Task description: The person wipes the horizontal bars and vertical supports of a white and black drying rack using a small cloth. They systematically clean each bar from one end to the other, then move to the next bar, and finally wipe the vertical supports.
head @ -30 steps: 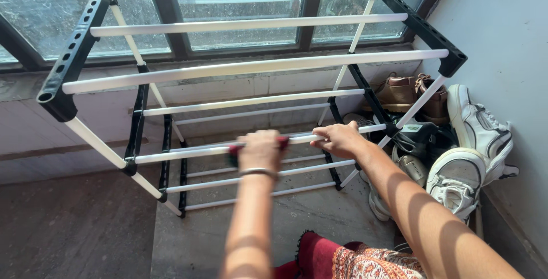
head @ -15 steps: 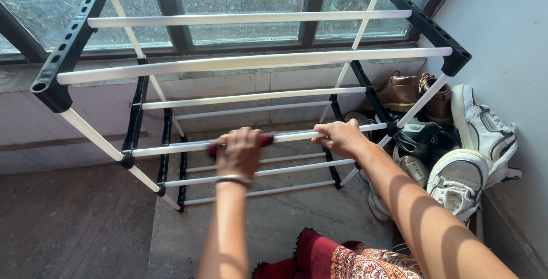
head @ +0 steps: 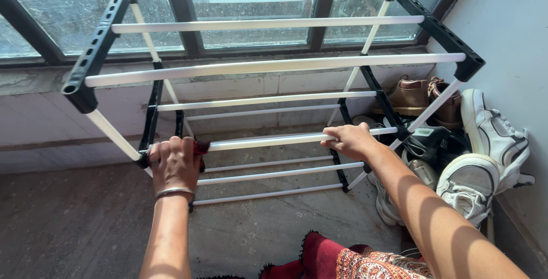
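A shoe rack (head: 274, 67) of white rails and black side frames stands before a window. My left hand (head: 176, 162) is closed around a red cloth (head: 201, 146) pressed on the front middle rail (head: 268, 141), at its left end beside the black side frame. A metal bangle circles that wrist. My right hand (head: 351, 139) grips the same rail near its right end.
A heap of shoes lies at the right against the wall: white sneakers (head: 474, 182), brown shoes (head: 425, 95), a dark one (head: 425, 139). Window panes (head: 251, 5) and a sill run behind the rack. Red patterned fabric (head: 348, 259) is at the bottom.
My left hand has slid the red cloth leftward along the rail, from its middle to the left end. The right hand has kept its grip.
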